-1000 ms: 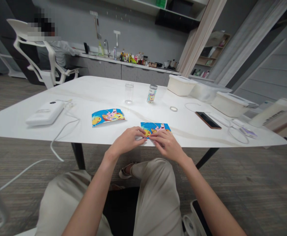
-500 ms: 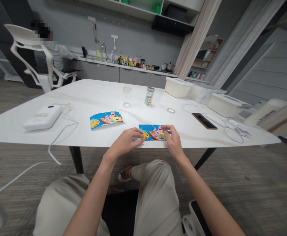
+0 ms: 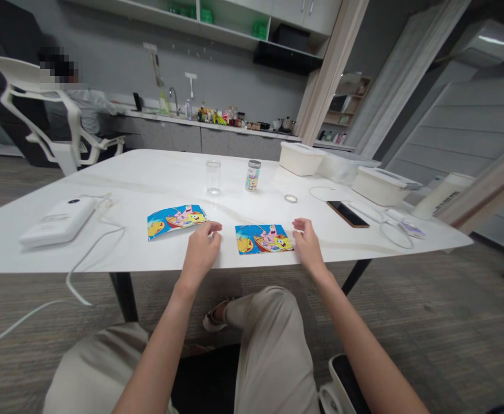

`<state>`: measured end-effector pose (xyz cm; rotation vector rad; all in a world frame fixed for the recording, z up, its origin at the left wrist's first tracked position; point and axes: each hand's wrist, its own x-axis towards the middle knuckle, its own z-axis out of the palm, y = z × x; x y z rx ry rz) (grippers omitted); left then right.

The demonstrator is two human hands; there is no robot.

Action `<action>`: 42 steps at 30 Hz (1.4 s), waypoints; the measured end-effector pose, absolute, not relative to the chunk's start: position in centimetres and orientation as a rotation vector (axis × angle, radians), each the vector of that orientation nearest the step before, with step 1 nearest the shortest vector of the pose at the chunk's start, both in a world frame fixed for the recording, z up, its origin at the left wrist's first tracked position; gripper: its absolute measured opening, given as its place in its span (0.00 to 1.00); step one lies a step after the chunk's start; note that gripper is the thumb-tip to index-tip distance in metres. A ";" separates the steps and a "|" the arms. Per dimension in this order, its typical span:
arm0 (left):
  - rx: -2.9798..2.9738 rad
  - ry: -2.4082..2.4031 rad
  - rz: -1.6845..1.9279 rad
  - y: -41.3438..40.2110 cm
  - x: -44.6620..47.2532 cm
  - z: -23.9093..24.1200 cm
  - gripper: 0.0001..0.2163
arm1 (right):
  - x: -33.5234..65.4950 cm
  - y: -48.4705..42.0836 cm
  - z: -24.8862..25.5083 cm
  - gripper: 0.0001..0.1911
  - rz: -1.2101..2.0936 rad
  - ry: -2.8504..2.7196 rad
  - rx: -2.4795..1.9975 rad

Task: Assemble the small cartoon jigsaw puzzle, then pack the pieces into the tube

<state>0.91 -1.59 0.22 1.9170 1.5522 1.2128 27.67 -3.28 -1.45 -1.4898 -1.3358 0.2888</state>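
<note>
A blue cartoon-printed sheet [image 3: 264, 238] lies flat near the front edge of the white table [image 3: 157, 172]. My left hand [image 3: 202, 252] hovers just left of it, fingers loosely curled and apart, holding nothing. At the sheet's right edge rests my right hand [image 3: 307, 244], its fingers apart and empty. A second, slightly curled cartoon sheet [image 3: 176, 219] lies further left. Behind them stand a clear empty jar [image 3: 212, 176] and a jar [image 3: 252, 175] wrapped in the same cartoon print. A small ring-shaped lid [image 3: 291, 198] lies to the right of the jars.
A white device [image 3: 57, 221] with a trailing cable sits at the table's left. A dark phone [image 3: 347, 213], cables and white lidded boxes [image 3: 300, 158] occupy the right. Another person sits in a white chair [image 3: 31, 109] at the far left, by a kitchen counter.
Both hands have come off the near cartoon sheet and moved apart to its sides; the sheet now lies fully uncovered. The camera has tilted up slightly.
</note>
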 end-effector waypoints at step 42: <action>2.612 1.929 0.740 -3.2 3.0 0.3 0.16 | 25.9 -3.5 0.1 0.23 0.469 -1.925 -1.684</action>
